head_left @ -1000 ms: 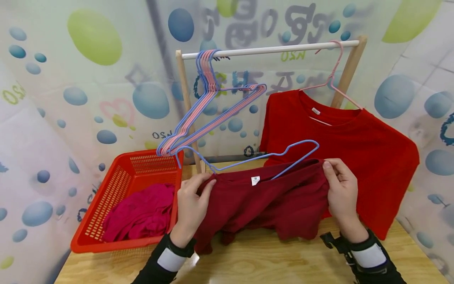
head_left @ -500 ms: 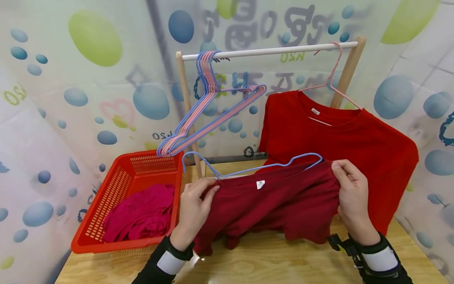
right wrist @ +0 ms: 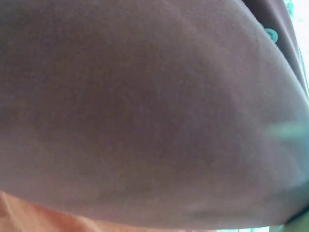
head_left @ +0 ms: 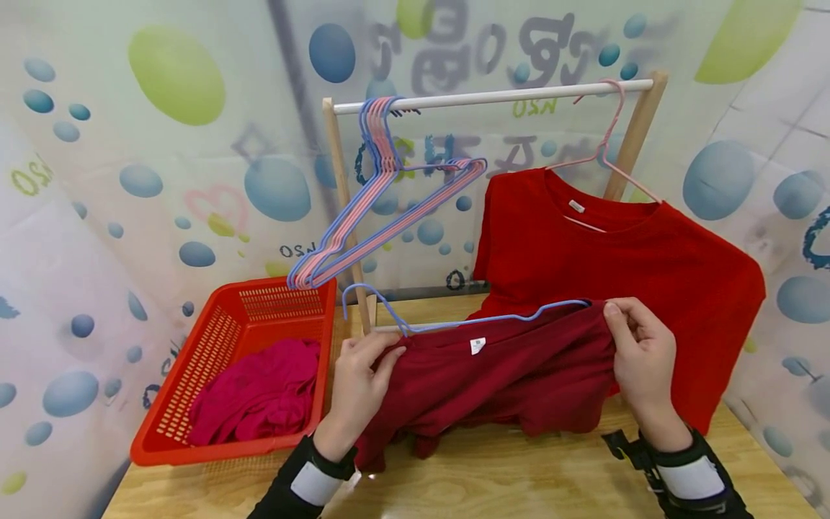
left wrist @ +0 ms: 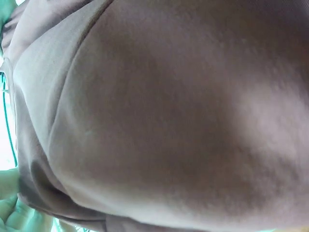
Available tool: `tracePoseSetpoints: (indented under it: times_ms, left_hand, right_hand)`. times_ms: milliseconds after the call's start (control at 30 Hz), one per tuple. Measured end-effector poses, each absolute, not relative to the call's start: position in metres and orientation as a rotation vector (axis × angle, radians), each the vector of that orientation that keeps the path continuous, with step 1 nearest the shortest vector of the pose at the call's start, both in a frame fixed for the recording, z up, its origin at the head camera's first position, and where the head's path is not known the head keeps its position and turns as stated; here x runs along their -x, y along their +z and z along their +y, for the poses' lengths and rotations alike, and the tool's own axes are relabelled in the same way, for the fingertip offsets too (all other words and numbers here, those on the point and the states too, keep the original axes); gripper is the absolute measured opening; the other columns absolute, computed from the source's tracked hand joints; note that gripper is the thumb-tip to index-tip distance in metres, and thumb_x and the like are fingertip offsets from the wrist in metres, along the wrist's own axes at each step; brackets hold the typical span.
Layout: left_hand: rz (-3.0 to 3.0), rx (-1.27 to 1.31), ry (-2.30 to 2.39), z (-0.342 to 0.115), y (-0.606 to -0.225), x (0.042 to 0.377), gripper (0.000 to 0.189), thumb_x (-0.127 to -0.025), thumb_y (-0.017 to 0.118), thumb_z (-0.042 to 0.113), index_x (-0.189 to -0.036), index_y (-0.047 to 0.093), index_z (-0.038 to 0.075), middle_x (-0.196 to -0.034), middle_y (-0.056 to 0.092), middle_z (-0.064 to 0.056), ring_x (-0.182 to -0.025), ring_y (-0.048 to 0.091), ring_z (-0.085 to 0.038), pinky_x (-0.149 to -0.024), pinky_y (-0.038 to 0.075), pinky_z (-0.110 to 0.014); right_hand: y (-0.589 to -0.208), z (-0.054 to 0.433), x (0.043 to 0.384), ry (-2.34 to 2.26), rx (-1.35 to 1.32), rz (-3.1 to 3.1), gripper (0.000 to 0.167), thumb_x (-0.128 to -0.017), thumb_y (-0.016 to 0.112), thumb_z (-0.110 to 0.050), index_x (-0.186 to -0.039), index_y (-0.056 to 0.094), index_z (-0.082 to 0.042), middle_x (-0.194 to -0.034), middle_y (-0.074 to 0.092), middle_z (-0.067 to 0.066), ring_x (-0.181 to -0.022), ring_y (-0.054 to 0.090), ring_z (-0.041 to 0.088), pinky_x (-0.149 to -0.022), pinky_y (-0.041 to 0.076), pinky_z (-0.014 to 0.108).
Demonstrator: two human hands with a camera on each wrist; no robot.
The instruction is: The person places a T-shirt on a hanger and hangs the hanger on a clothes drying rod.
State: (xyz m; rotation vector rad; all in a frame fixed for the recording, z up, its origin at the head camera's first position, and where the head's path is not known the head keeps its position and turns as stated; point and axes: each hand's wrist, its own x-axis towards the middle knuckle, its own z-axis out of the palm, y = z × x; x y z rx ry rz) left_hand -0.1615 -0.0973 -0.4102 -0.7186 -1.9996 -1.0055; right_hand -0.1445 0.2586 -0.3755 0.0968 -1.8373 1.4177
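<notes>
A dark red shirt (head_left: pixel 499 382) with a white neck label hangs between my two hands, above the table. My left hand (head_left: pixel 359 389) pinches the neckline at its left end, beside the neck of a blue hanger (head_left: pixel 467 322). My right hand (head_left: pixel 642 353) grips the fabric at the right shoulder, near the hanger's right end. The hanger's hook sticks out to the left above my left hand, and its lower part is hidden inside the shirt. Cloth (left wrist: pixel 169 116) fills most of the left wrist view, and fabric (right wrist: pixel 145 116) likewise covers the right wrist view.
A rack with a white rail (head_left: pixel 493 97) stands behind, bearing several blue and pink hangers (head_left: pixel 382 194) at the left. A bright red shirt (head_left: pixel 622 274) hangs on a pink hanger at the right. An orange-red basket (head_left: pixel 194 360) with magenta cloth (head_left: pixel 259 393) sits on the wooden table (head_left: pixel 480 483).
The blue hanger has sunk deeper into the shirt's neck, its right end dropping to the neckline. My right hand has moved right, stretching the neckline, while the left has shifted slightly right.
</notes>
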Motion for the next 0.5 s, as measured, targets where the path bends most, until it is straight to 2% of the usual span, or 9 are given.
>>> tracePoseSetpoints:
  times_ms: [200,367,500]
  left_hand:
    - [-1.987,0.735,-0.98,-0.097,-0.411,0.162,0.022,-0.085,0.086,-0.01,-0.101,0.08,0.004,-0.097,0.082,-0.008,-0.089,0.08,-0.027,-0.079,0.045,-0.044]
    - [-1.991,0.745,-0.948,-0.096,-0.412,0.163,0.022,-0.084,0.088,-0.009,-0.1,0.08,0.004,-0.095,0.082,-0.006,-0.088,0.08,-0.024,-0.08,0.046,-0.045]
    - [-1.992,0.739,-0.94,-0.096,-0.414,0.164,0.022,-0.083,0.089,-0.008,-0.1,0.08,0.005,-0.093,0.081,-0.007,-0.087,0.079,-0.023,-0.08,0.047,-0.046]
  right_hand:
    - [-0.387,0.263,0.152,1.229,-0.233,-1.828,0.009,-0.103,0.063,0.013,-0.097,0.07,0.016,-0.073,0.055,-0.02,-0.059,0.038,-0.003,-0.055,0.03,0.016]
    - [-0.392,0.263,0.155,1.061,-0.302,-1.862,0.009,-0.099,0.067,0.015,-0.093,0.073,0.012,-0.068,0.049,-0.012,-0.06,0.035,-0.004,-0.056,0.027,0.015]
    - [-0.394,0.261,0.155,1.023,-0.315,-1.886,0.011,-0.093,0.068,0.019,-0.092,0.074,0.01,-0.072,0.053,-0.008,-0.065,0.038,-0.005,-0.061,0.03,0.013]
